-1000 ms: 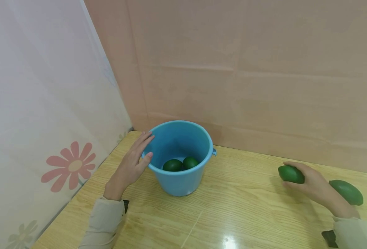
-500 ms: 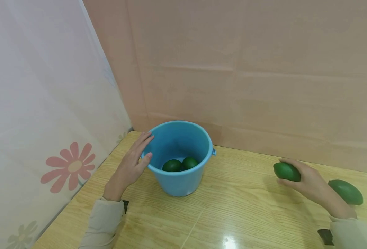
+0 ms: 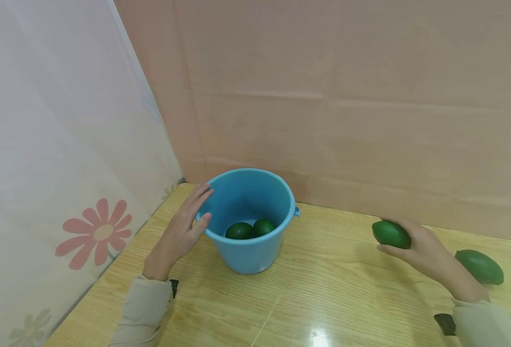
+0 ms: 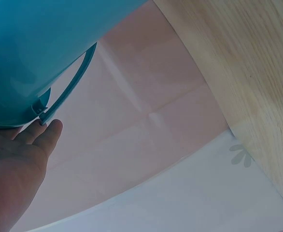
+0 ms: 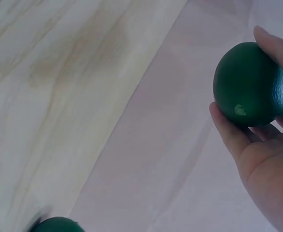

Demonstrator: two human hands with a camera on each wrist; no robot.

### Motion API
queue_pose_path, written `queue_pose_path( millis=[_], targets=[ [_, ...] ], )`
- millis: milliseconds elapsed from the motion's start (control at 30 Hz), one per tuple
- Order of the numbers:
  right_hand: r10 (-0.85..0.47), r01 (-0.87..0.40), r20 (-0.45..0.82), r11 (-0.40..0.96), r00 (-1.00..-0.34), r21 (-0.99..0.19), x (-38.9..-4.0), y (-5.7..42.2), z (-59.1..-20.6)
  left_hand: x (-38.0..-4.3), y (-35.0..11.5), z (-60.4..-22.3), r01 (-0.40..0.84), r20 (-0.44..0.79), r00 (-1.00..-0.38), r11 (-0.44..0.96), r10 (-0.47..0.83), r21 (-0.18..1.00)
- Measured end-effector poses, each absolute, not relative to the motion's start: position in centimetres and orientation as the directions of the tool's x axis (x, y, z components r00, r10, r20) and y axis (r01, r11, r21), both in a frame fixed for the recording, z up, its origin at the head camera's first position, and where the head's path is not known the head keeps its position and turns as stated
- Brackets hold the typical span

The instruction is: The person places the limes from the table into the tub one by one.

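A light-blue bucket (image 3: 248, 250) stands upright on the wooden table, with two green oval fruits (image 3: 239, 231) at its bottom. My left hand (image 3: 179, 238) rests on the bucket's left rim, fingers extended; the left wrist view has its fingertips beside the blue handle (image 4: 74, 84). At the right, my right hand (image 3: 429, 255) holds a smooth green mango-like fruit (image 3: 391, 234) between thumb and fingers, above the table. In the right wrist view this fruit (image 5: 247, 84) shows a pale scar on its skin. Another green fruit (image 3: 479, 267) lies on the table behind the right wrist.
The wooden table (image 3: 325, 274) meets a tan cloth backdrop (image 3: 346, 120) at its far edge. A white cloth with printed flowers (image 3: 95, 231) hangs along the left side. A small blue handle lug (image 3: 297, 211) juts from the bucket's right rim.
My right hand has moved left and slightly away from me with the green fruit in its grip. The left hand and bucket have stayed in place.
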State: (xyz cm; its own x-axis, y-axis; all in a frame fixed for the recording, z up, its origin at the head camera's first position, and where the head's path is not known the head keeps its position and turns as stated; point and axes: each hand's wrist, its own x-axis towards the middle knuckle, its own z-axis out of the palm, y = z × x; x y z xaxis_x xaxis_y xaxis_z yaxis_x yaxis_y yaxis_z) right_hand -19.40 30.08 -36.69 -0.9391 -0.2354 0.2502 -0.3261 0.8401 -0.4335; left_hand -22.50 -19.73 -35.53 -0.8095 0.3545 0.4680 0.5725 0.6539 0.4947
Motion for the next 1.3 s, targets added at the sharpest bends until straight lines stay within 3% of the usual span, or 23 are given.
queue_pose_path(
  millis=[267, 933, 1300],
  targets=[
    [-0.253, -0.345, 0.251, 0.818, -0.934, -0.459, -19.4, 28.5, -35.7, -22.5, -19.7, -35.5, 0.572, 0.467, -0.81, 0.653, 0.354, 0.497],
    [-0.284, -0.448, 0.4, 0.793, -0.871, -0.413, -19.7, 25.7, -34.6, -22.5, -19.7, -35.4, 0.567, 0.465, -0.813, 0.659, 0.35, 0.495],
    [-0.23, -0.399, 0.375, 0.788, -0.898, -0.47, -19.6, 24.6, -34.2, -22.6, -19.8, -35.6, 0.571, 0.466, -0.811, 0.657, 0.355, 0.493]
  ],
)
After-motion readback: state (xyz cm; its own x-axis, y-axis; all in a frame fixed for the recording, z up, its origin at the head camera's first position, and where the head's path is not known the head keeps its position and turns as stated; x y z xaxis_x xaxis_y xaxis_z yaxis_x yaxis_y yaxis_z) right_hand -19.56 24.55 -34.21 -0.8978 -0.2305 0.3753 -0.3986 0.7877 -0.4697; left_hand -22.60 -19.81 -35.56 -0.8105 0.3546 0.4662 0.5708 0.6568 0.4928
